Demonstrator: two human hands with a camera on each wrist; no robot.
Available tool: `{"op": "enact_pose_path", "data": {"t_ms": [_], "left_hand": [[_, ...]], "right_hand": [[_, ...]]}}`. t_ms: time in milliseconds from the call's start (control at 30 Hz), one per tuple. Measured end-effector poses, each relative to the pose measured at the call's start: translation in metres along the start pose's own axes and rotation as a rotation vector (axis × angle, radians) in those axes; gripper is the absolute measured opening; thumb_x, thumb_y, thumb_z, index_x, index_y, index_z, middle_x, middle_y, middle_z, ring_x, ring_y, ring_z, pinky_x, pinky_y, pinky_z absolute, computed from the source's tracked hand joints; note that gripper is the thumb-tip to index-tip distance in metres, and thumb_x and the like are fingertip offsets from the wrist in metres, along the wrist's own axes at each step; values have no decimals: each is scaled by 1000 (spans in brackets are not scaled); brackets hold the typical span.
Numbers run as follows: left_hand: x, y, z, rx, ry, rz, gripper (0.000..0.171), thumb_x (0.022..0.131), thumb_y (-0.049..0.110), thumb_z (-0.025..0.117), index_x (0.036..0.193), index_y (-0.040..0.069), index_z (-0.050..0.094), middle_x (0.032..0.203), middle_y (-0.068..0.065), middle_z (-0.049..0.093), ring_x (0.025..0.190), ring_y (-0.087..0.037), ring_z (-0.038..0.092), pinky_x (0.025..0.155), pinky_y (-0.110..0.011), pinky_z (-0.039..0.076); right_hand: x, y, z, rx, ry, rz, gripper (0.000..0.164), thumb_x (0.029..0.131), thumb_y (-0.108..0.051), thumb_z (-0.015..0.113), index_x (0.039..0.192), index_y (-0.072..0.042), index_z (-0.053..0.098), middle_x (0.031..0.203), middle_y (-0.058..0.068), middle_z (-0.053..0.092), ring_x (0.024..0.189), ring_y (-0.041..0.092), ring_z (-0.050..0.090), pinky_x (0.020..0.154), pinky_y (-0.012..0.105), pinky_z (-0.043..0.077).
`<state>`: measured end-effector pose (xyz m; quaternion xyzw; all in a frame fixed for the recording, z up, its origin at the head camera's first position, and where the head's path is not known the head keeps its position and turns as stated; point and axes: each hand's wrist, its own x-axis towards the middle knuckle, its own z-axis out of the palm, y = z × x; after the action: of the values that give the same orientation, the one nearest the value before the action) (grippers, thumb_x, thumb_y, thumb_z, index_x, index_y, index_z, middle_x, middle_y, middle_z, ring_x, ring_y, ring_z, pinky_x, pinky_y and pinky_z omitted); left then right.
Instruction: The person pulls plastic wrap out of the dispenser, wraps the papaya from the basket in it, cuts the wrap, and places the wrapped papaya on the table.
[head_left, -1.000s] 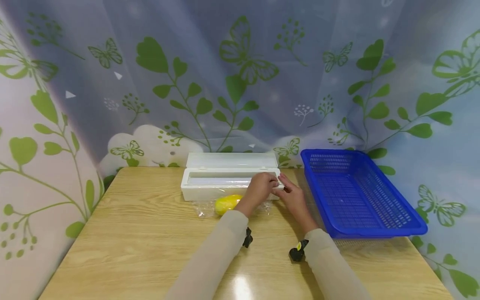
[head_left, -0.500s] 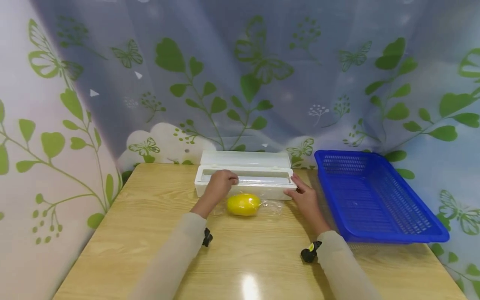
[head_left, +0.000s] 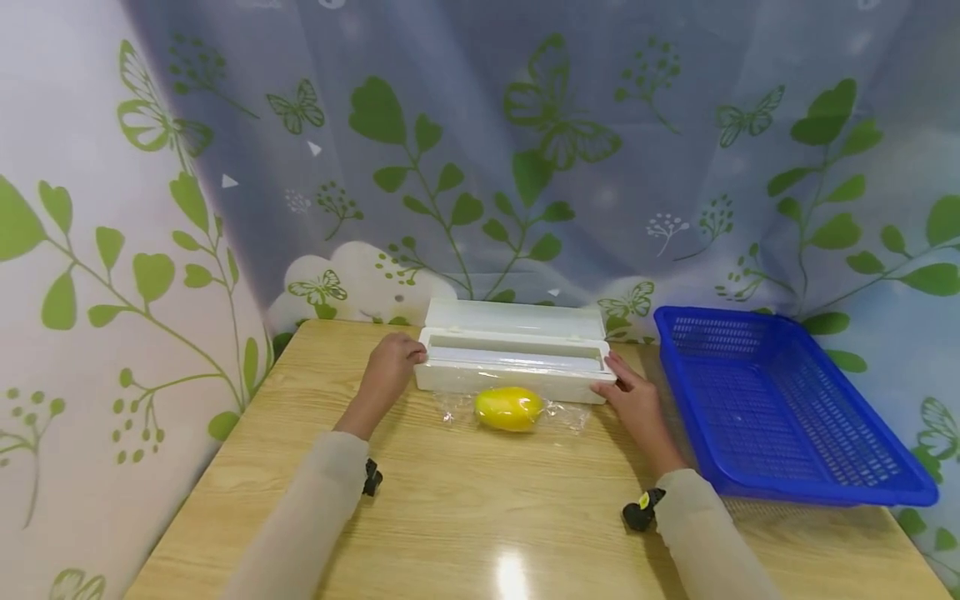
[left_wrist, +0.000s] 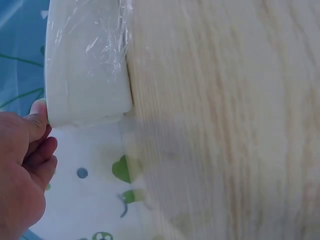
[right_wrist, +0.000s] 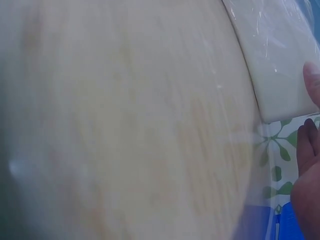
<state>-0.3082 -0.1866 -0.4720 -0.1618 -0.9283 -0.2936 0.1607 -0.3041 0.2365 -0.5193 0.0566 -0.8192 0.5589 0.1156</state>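
A long white cling film dispenser (head_left: pixel 487 380) stands at the back of the table with its lid (head_left: pixel 517 317) raised. Inside lies a white roll (head_left: pixel 536 362), and clear film (head_left: pixel 567 414) hangs over the front wall onto the table. A yellow, mango-like fruit (head_left: pixel 508 408) lies among that film. My left hand (head_left: pixel 385 372) is at the dispenser's left end, its thumb pressed to the rim corner and its fingers curled below in the left wrist view. My right hand (head_left: pixel 637 406) holds the right end, thumb on the front wall and fingers along the end.
A blue perforated plastic basket (head_left: pixel 780 417) stands on the right of the wooden table (head_left: pixel 450 508). Behind the table hangs a curtain (head_left: pixel 480 167) printed with leaves and butterflies. A patterned wall covering (head_left: pixel 112 350) borders the left side.
My left hand has slid along the dispenser's front rim from its right end to its left end. My right hand stays at the right end. The head view has turned left.
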Motion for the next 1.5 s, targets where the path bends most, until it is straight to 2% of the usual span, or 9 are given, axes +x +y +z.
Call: {"op": "enact_pose_path", "data": {"t_ms": [100,200,300,400,533,733,1133,1300,1500], "left_hand": [[-1,-1,2,-37,-5,-50,20,98,14,65,109,1,75,109,-13,69,102,-30,64,89,-42,56],[-1,0,1,-135,-20,-137,22,101,16,62,113,1,73,113,-13,67,103,-29,64,87,-42,56],[-4,0,-2,-216,-28,-208,24,102,18,60,117,2,70,117,-14,65,104,-29,63,87,-45,55],[-6,1,-4,-233,-42,-232,29,102,21,60,124,3,68,123,-14,63,108,-30,61,90,-47,53],[-8,3,-5,-224,-75,-207,35,101,27,63,130,6,66,132,-14,60,114,-31,58,94,-49,51],[-5,4,-2,-190,-78,-178,29,99,28,66,122,11,71,135,-13,61,119,-35,55,101,-53,47],[-10,10,22,-194,-17,-116,22,91,22,76,107,8,77,120,-14,66,119,-37,46,97,-49,41],[-9,9,24,-179,37,-92,16,90,19,76,102,9,78,115,-14,67,113,-35,45,93,-47,38],[-4,9,26,-188,70,-59,11,90,16,76,97,8,78,111,-14,67,112,-35,47,94,-48,33]], "right_hand": [[0,2,2,13,-6,-20,62,91,-16,75,147,-3,50,158,11,41,148,27,34,100,3,35],[1,1,4,21,-3,-34,62,91,-13,75,147,-1,49,159,13,40,149,28,33,103,5,35],[2,1,6,11,-10,-42,63,92,-13,74,148,-2,48,159,12,39,149,28,33,111,17,36],[4,2,6,-44,-26,-42,64,92,-16,74,149,-4,48,160,10,38,150,28,31,118,35,33],[3,1,6,-90,-26,-43,65,91,-15,75,148,-2,48,160,12,38,151,32,30,123,46,23],[3,-5,5,-78,-34,-28,65,91,-11,75,147,2,47,160,14,37,151,34,27,124,47,20],[-6,-10,-1,-70,-36,-23,61,91,-5,72,145,7,47,159,19,36,150,39,27,124,49,20],[-5,-14,0,-62,-37,-36,58,92,-6,72,144,6,49,159,18,37,150,38,28,124,48,20],[-5,-19,1,-40,-14,-32,42,91,-2,72,131,8,61,158,21,38,149,39,30,123,49,23]]}}
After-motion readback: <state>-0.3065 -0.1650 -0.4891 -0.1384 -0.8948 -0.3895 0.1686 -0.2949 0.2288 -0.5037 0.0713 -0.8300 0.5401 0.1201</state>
